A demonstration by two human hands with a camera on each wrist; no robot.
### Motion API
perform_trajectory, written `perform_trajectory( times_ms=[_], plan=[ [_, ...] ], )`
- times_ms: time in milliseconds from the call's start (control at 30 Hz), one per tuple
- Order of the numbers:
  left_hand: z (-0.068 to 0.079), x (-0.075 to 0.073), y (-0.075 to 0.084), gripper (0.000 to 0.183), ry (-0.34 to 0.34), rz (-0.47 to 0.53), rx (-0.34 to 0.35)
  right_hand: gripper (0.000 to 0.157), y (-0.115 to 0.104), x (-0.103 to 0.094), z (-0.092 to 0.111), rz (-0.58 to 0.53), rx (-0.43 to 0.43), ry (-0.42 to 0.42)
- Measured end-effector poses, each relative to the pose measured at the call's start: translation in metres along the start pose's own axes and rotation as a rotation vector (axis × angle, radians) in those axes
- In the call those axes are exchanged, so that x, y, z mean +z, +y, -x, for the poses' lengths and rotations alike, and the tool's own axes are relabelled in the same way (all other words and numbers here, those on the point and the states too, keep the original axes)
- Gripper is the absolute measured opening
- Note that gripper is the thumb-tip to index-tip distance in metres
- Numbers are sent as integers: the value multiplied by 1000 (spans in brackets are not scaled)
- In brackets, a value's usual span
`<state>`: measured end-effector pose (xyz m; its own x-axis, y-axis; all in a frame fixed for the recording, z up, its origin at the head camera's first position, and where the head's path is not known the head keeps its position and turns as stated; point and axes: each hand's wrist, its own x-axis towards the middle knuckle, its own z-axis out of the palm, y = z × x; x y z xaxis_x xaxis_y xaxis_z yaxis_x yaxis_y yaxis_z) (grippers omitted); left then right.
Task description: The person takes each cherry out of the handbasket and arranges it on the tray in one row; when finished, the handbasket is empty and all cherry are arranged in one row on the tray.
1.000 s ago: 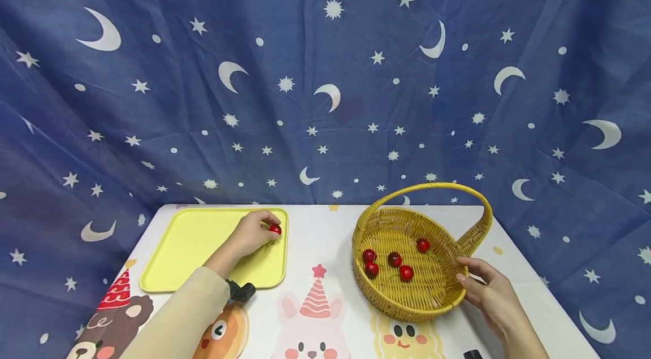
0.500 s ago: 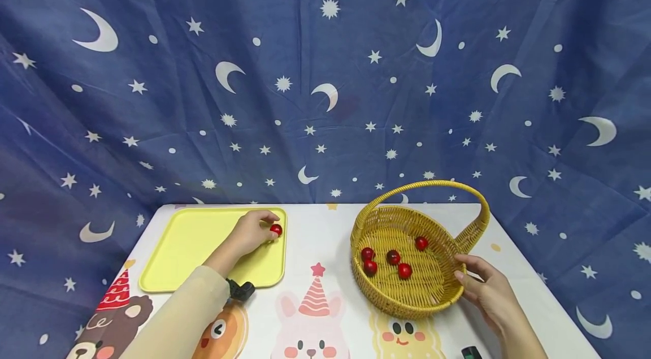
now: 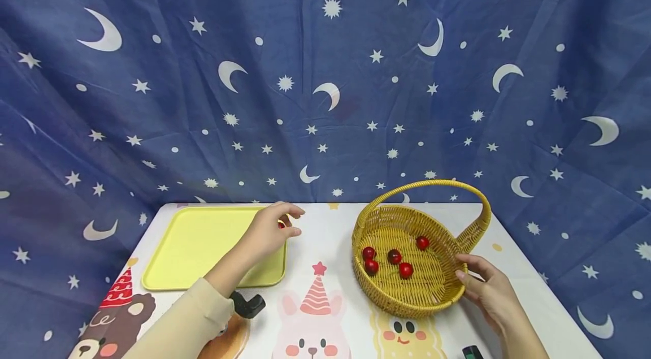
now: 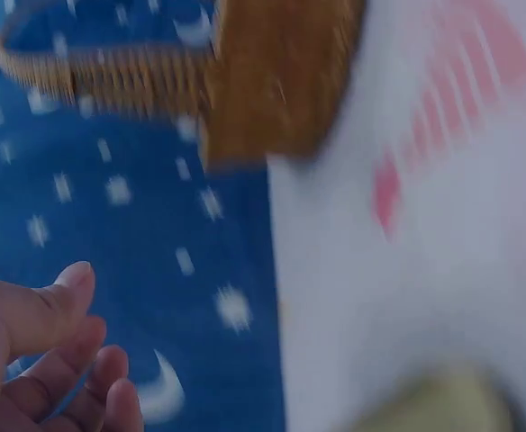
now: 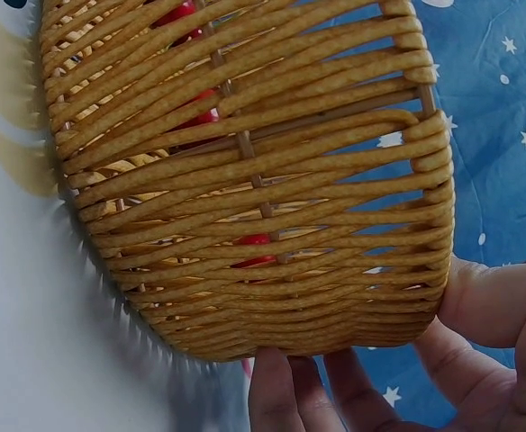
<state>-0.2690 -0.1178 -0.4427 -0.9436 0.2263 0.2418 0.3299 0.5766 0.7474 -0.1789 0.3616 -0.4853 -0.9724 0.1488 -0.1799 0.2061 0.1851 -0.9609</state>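
Observation:
My left hand [image 3: 268, 231] hovers over the right edge of a yellow tray [image 3: 208, 240], fingers and thumb spread apart. Part of a red cherry [image 3: 281, 225] shows between thumb and fingers in the head view. The left wrist view shows nothing between the fingertips of that hand [image 4: 51, 351]. With my right hand [image 3: 492, 294] I hold the right rim of a wicker basket [image 3: 422, 302]. Seen from the right wrist, the thumb lies at the rim and the fingers touch the woven wall [image 5: 335, 207]. Several cherries [image 3: 405, 270] lie inside the basket.
The basket's tall arched handle [image 3: 432, 185] rises above its rim. White cloth with cartoon animals [image 3: 312, 319] covers the table. A blue star-and-moon curtain [image 3: 325, 76] hangs directly behind. Black wrist mounts [image 3: 248, 305] sit under the forearms.
My left hand has let go of the cherry at the tray's right side, with fingers spread, and moved right and slightly up. My right hand and the basket stay in place.

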Motion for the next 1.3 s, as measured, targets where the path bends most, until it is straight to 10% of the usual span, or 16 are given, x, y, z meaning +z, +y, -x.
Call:
perform_trajectory(
  times_ms=[200, 433, 833, 1033, 1300],
  plan=[
    [15, 27, 61, 35, -130, 135, 202, 35, 0, 0, -1, -1, -4, -1],
    [5, 75, 100, 40, -375, 177, 219, 32, 0, 1, -4, -12, -14, 2],
    [-28, 163, 110, 47, -506, -130, 203, 33, -1, 2, -3, -8, -20, 1],
    [-36, 181, 113, 52, -556, -348, 277, 33, 0, 0, -1, -26, -36, 4],
    [-36, 190, 114, 33, -660, -391, 232, 32, 2, -1, 1, -24, -40, 0]
  ],
)
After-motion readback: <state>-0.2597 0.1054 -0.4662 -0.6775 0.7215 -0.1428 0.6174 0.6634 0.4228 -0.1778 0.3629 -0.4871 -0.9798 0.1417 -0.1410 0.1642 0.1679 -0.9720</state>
